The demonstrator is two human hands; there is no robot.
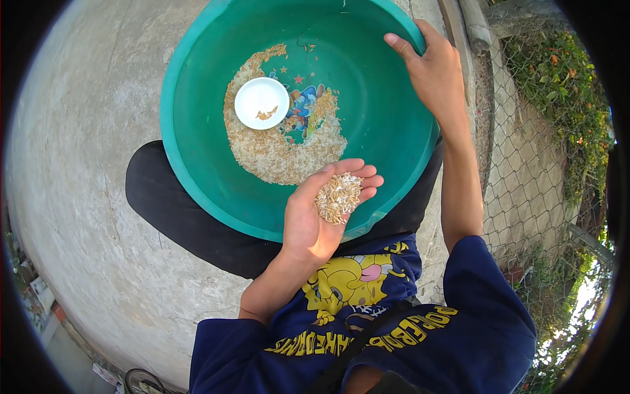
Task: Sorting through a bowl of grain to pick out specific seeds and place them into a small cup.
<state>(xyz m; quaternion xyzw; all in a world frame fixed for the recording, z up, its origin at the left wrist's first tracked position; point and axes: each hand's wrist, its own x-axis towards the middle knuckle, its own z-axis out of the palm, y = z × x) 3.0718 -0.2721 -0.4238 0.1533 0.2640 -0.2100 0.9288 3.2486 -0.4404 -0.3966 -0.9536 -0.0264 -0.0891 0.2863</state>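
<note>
A large green plastic basin (pixel 384 125) rests over my lap. My left hand (pixel 306 223) is held palm up above its near edge, cupped around a small heap of rice grains (pixel 338 198), white mixed with brown husked ones. My right hand (pixel 436 72) grips the basin's far right rim, thumb inside and the other fingers around the outside. Inside, a curved pile of rice (pixel 262 155) covers part of the printed bottom. On the pile's left side sits a small white bowl (pixel 252 98) with a few brown grains in it.
My dark-trousered leg (pixel 187 203) is folded under the basin on a grey concrete floor (pixel 85 151). To the right runs a chain-link fence (pixel 531 190) with leafy plants (pixel 558 79) behind it. Part of a bicycle wheel (pixel 141 379) shows at the lower left.
</note>
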